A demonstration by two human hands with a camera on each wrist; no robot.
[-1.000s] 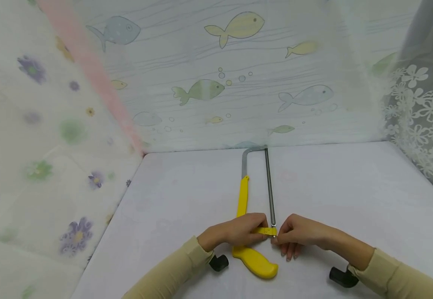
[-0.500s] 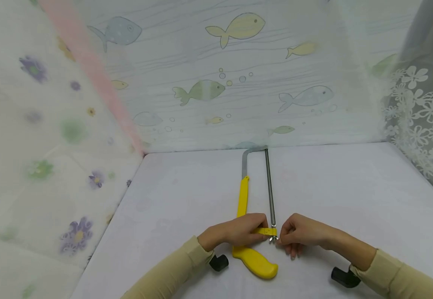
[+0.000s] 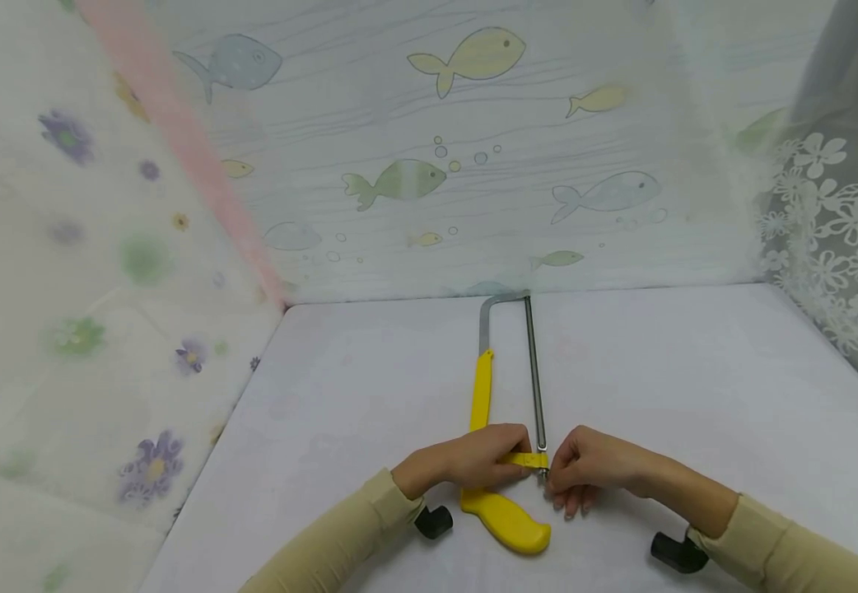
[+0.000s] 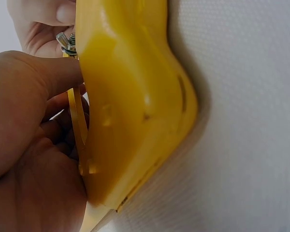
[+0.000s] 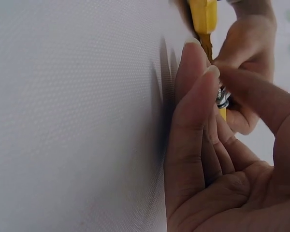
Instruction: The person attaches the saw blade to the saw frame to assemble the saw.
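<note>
A hacksaw [image 3: 481, 387] lies on the white table, its grey front end pointing away and its yellow handle [image 3: 509, 523] towards me. My left hand [image 3: 482, 455] grips the yellow frame where the crosspiece meets it, above the handle. The long metal blade [image 3: 535, 371] runs down the right side to that crosspiece [image 3: 527, 459]. At its end sits a small metal wing nut [image 4: 66, 43]. My right hand [image 3: 598, 463] has its thumb and curled fingers at the wing nut, partly covering it in the right wrist view.
White cloth covers the table [image 3: 362, 371]. A fish-printed curtain [image 3: 392, 247] rises at the back edge, close to the saw's tip. Flowered fabric [image 3: 103, 329] borders the left, lace [image 3: 851, 222] the right. A black wrist piece [image 3: 435, 522] hangs under the left sleeve.
My right hand draws back a little right, baring the wing nut, then returns to it. The wing nut shows at a different angle. The left hand and the hacksaw stay put.
</note>
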